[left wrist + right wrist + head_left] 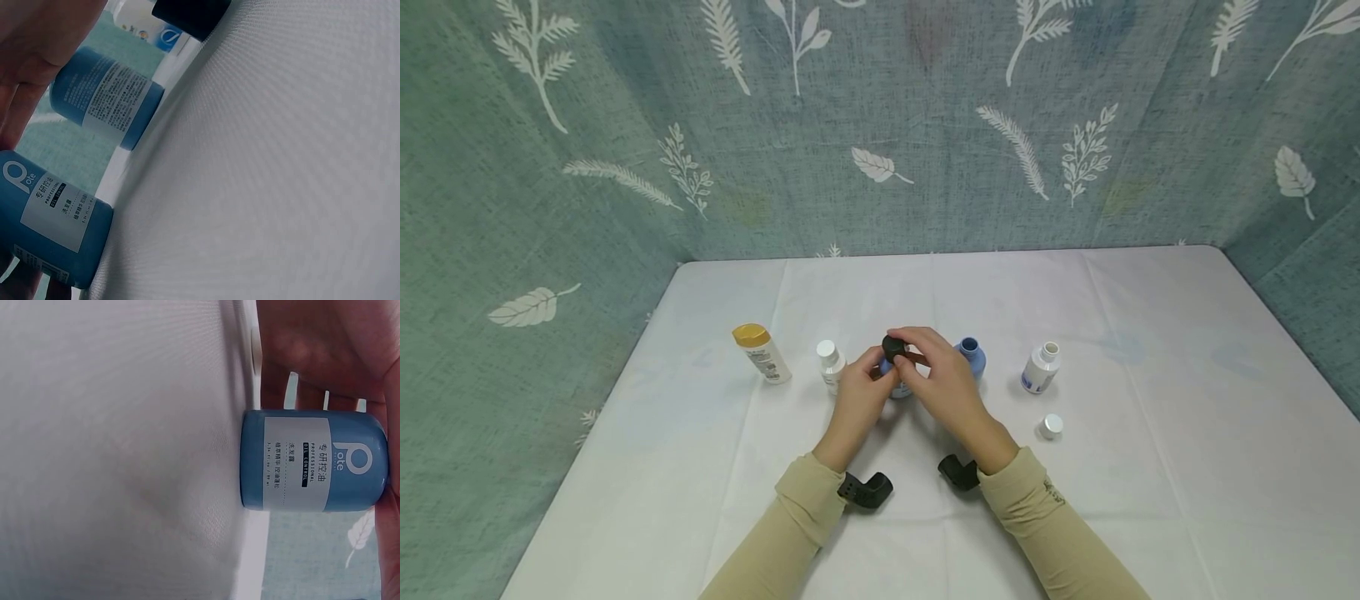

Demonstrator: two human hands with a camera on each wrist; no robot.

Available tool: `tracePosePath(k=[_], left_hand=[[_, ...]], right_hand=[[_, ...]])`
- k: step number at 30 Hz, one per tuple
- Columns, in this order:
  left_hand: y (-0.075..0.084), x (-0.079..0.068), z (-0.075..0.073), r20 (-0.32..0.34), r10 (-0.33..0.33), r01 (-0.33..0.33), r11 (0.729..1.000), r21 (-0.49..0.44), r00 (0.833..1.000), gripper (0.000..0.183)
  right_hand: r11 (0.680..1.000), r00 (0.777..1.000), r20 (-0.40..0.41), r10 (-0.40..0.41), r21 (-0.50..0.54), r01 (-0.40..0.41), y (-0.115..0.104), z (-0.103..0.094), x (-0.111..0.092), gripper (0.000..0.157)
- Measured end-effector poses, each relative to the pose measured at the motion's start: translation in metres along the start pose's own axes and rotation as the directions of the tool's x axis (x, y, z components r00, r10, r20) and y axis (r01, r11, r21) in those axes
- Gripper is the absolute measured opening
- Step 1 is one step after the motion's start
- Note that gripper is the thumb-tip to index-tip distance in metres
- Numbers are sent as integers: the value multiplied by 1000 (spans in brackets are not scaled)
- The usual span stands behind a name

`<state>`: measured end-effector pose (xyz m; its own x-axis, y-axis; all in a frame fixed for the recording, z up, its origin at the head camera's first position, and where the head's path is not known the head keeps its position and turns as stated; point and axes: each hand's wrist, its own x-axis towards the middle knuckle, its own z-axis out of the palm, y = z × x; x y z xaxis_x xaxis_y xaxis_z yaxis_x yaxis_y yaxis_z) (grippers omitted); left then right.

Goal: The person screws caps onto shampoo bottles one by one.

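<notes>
Between the two hands stands a blue bottle [297, 461], a shampoo by its white printed label, upright on the table. My left hand [859, 402] grips this bottle near its top; the left wrist view shows the bottle [59, 219] with fingers beside it. With thumb and fingers my right hand [946, 385] pinches a black cap [893, 347] at the bottle's mouth. Whether the cap's thread is engaged cannot be seen. Just behind the right hand is a second blue bottle [972, 357], its dark mouth uncovered and part of its body hidden.
Left of the hands stand a white bottle with a white cap [830, 362] and a pale bottle with a yellow cap [762, 354]. Rightward are an uncapped white bottle [1041, 368] and a loose white cap [1051, 427]. A white cloth covers the table [1150, 500]; a leaf-patterned curtain [925, 200] hangs behind.
</notes>
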<state>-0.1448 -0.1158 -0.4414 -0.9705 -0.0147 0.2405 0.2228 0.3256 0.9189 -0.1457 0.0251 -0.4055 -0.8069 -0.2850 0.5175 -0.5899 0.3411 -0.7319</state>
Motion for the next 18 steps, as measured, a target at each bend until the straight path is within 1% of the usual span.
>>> tracePosePath(k=[10,18], left_hand=[[1,0,0,9,3,-2,999,-47,1000,21],[2,0,0,9,-2,2,999,-52,1000,22]], right_hand=[[1000,1000,-17,6,5,-6,1,1,0,33],[1000,999,-24,21,-5,-21,1,2,0,35]])
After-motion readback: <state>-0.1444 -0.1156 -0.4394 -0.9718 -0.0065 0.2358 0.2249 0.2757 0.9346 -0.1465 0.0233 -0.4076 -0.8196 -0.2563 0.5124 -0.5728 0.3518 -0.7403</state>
